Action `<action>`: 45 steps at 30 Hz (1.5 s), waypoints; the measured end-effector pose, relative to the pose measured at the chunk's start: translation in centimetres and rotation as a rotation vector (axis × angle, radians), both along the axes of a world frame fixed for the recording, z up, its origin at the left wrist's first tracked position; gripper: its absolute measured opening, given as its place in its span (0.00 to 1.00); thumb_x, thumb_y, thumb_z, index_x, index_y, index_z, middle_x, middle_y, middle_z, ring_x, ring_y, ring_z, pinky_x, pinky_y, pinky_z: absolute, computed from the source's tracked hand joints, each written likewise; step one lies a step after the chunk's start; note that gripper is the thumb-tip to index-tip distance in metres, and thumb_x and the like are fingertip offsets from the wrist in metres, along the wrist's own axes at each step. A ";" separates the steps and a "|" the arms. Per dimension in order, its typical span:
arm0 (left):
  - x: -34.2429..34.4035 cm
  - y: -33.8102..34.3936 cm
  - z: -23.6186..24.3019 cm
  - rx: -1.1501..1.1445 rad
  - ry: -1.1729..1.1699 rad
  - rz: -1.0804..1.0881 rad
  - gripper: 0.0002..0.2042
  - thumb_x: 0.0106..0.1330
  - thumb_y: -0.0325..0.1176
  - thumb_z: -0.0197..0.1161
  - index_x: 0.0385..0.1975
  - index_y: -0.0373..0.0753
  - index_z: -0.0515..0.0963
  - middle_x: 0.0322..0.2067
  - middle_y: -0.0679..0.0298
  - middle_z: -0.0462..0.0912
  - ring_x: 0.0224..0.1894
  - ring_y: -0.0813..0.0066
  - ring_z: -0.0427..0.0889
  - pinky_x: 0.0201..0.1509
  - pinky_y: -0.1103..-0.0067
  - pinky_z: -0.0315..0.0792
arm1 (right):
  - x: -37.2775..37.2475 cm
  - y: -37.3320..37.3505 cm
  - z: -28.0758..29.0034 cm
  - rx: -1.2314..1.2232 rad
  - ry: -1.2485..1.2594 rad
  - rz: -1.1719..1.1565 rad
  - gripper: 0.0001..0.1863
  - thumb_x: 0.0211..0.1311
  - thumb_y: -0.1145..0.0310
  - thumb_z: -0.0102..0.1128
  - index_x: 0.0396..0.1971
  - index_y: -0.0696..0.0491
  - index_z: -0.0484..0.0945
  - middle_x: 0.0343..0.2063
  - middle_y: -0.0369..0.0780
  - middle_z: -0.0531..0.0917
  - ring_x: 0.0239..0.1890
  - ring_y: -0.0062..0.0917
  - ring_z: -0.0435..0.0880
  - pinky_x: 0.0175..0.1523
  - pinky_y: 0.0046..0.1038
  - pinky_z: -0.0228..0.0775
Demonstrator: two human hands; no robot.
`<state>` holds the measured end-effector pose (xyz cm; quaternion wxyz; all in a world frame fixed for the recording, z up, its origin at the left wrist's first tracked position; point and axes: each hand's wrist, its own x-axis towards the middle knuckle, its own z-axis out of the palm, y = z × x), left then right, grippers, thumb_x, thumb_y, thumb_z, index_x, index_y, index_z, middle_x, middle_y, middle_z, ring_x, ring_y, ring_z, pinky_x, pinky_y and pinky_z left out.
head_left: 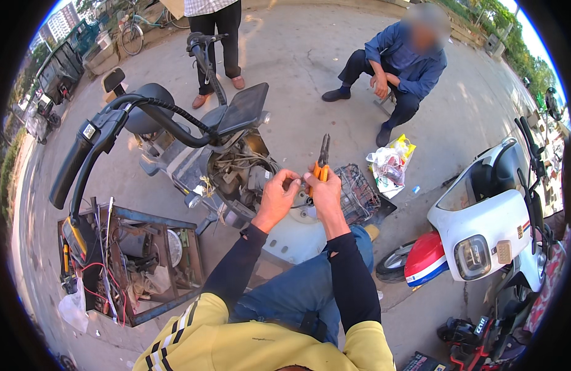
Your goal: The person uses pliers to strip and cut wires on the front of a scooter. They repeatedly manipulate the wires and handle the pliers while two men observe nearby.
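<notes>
My right hand (326, 196) is closed round a pair of long-nosed pliers (322, 166) with orange handles, their dark jaws pointing away from me. Its thumb and forefinger come close to the fingertips of my left hand (277, 196), which are pinched together. Whatever lies between those left fingertips is too small to make out. Both hands are over the opened front of an electric scooter (239, 162), where a bundle of wires and parts (236, 164) is exposed. Below my hands is the scooter's pale body panel (298, 235).
At the left stands a metal-framed box (156, 216) of tools, wires and scraps. A mesh basket (355, 185) and a plastic bag (390, 164) lie beyond my right hand. A white scooter (483, 216) stands at the right. One person (397, 62) sits opposite; another (214, 37) stands behind the handlebar (112, 127).
</notes>
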<state>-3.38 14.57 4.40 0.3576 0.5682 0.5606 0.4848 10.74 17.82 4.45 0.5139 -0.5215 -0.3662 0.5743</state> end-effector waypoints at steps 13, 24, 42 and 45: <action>-1.0 1.1 -2.3 -0.045 -0.472 0.073 0.05 0.75 0.27 0.61 0.44 0.33 0.80 0.34 0.70 0.84 0.36 0.85 0.79 0.45 0.83 0.74 | 2.1 -4.8 2.4 0.421 -1.264 0.186 0.24 0.57 0.70 0.69 0.55 0.57 0.79 0.44 0.46 0.82 0.50 0.43 0.82 0.52 0.43 0.72; -1.2 0.6 -2.3 -0.086 -0.480 0.054 0.07 0.74 0.27 0.61 0.46 0.33 0.81 0.36 0.68 0.84 0.38 0.83 0.79 0.46 0.82 0.74 | 2.0 -5.2 1.7 0.475 -1.217 0.204 0.21 0.56 0.72 0.68 0.52 0.56 0.81 0.42 0.46 0.82 0.47 0.44 0.83 0.50 0.44 0.74; -1.0 0.9 -1.4 -0.132 -0.403 0.043 0.09 0.73 0.30 0.63 0.44 0.30 0.80 0.33 0.69 0.83 0.36 0.84 0.78 0.45 0.82 0.72 | 2.8 -4.9 1.6 0.455 -1.183 0.213 0.13 0.58 0.73 0.67 0.42 0.56 0.77 0.37 0.49 0.85 0.36 0.49 0.87 0.40 0.47 0.79; -0.9 0.8 -1.0 -0.128 -0.408 0.044 0.09 0.73 0.30 0.63 0.44 0.30 0.80 0.33 0.69 0.82 0.36 0.84 0.78 0.45 0.83 0.72 | 2.9 -4.7 1.7 0.459 -1.234 0.225 0.11 0.60 0.72 0.66 0.41 0.56 0.77 0.36 0.48 0.85 0.33 0.48 0.87 0.38 0.47 0.79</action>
